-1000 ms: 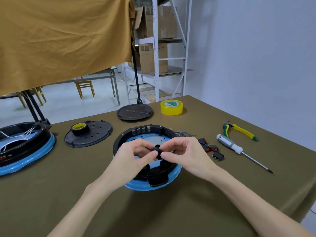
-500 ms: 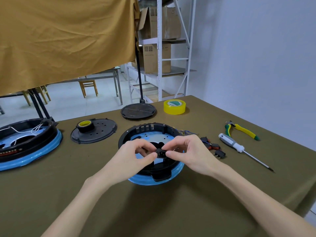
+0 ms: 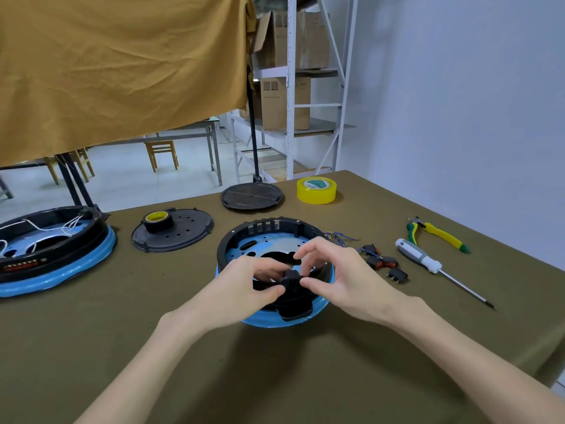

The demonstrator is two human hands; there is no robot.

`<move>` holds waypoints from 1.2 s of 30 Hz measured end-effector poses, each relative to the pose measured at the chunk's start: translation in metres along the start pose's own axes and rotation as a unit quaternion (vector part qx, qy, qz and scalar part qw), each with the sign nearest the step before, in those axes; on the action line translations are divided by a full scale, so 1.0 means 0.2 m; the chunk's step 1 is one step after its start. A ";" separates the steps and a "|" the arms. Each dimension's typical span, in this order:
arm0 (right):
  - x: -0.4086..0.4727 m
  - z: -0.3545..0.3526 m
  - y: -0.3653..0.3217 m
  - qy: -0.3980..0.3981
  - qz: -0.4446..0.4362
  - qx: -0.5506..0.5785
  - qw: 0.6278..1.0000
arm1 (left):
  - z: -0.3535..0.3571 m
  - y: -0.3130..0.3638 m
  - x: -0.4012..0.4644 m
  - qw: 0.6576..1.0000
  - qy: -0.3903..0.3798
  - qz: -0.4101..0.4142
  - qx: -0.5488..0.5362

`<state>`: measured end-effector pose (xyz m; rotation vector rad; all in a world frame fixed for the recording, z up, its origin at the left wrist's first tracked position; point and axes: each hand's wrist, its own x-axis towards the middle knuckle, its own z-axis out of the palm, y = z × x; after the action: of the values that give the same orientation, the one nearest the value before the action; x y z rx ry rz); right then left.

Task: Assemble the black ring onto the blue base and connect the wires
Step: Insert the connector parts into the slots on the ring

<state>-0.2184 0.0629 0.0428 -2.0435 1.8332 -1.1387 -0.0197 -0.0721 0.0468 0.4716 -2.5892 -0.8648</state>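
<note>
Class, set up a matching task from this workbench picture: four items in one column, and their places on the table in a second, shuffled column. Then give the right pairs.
Items
1. yellow tape roll
2. black tape roll
3. screwdriver
4. small black part

Places
A. pinched between left hand and right hand
B. on the perforated black disc
C. beside the green-and-yellow pliers
D. far side, right of the flat round plate

Pairs: 1-D, 2-B, 3-C, 4-A

The black ring is sitting on the blue base at frame centre; thin wires are lying at its right.
</note>
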 end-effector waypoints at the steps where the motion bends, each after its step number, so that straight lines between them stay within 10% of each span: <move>1: 0.01 -0.01 0.00 -0.007 -0.002 -0.011 1.000 | 0.01 0.00 0.00 1.000 0.003 0.004 0.006; 36: -0.05 0.11 0.03 0.073 -0.104 -0.080 0.989 | -0.01 -0.07 -0.01 0.999 0.027 -0.029 -0.030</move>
<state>-0.2092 0.0631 0.0195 -2.3467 1.8664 -1.2607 -0.0140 -0.0833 0.0395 0.5491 -2.5051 -0.9329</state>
